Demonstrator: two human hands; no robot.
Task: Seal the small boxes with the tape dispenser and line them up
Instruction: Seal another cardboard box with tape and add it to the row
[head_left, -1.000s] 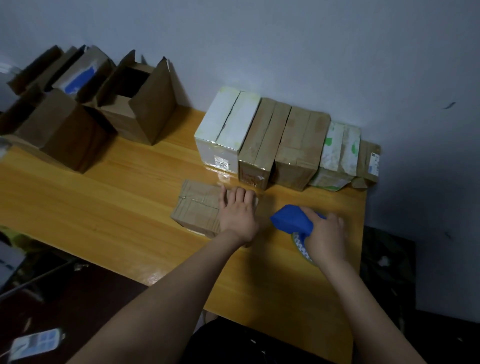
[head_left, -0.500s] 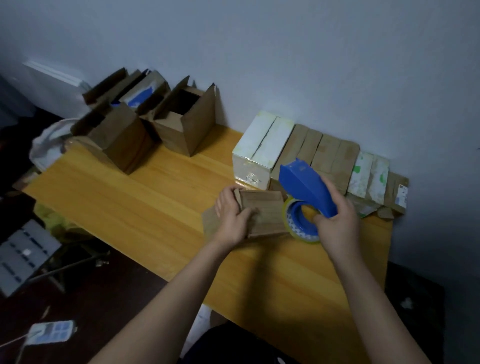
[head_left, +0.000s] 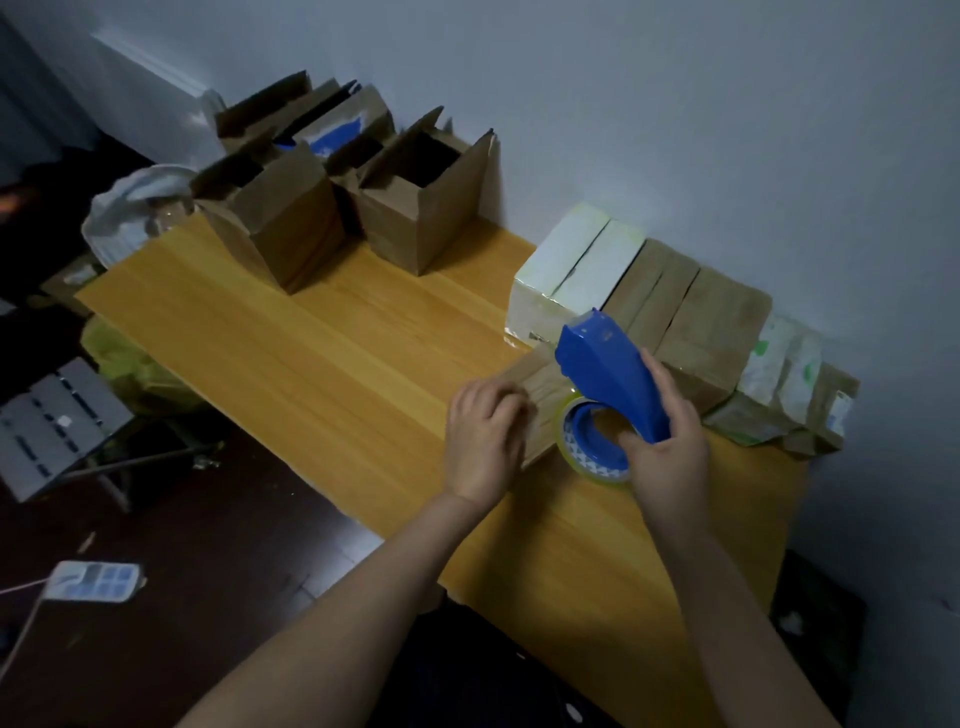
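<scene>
A small brown cardboard box (head_left: 543, 387) lies on the wooden table (head_left: 322, 374), mostly hidden by my hands. My left hand (head_left: 485, 441) grips its near left end with curled fingers. My right hand (head_left: 670, 447) holds the blue tape dispenser (head_left: 608, 379), whose clear tape roll (head_left: 589, 452) sits against the box's right side. Behind, a row of closed boxes stands along the wall: a white box (head_left: 566, 280), two brown boxes (head_left: 696, 322), a white-and-green box (head_left: 774, 369) and a small brown one (head_left: 826, 410).
Several open brown boxes (head_left: 415, 208) with raised flaps stand at the table's far left. A white bag (head_left: 130, 213) lies off the left end. On the dark floor lie a power strip (head_left: 96, 579) and a grey folded stand (head_left: 52, 431). The table's near edge runs diagonally.
My right hand lifted the dispenser from the table and brought it onto the small box. My left hand went from resting flat on the box to gripping its end. The view swung left.
</scene>
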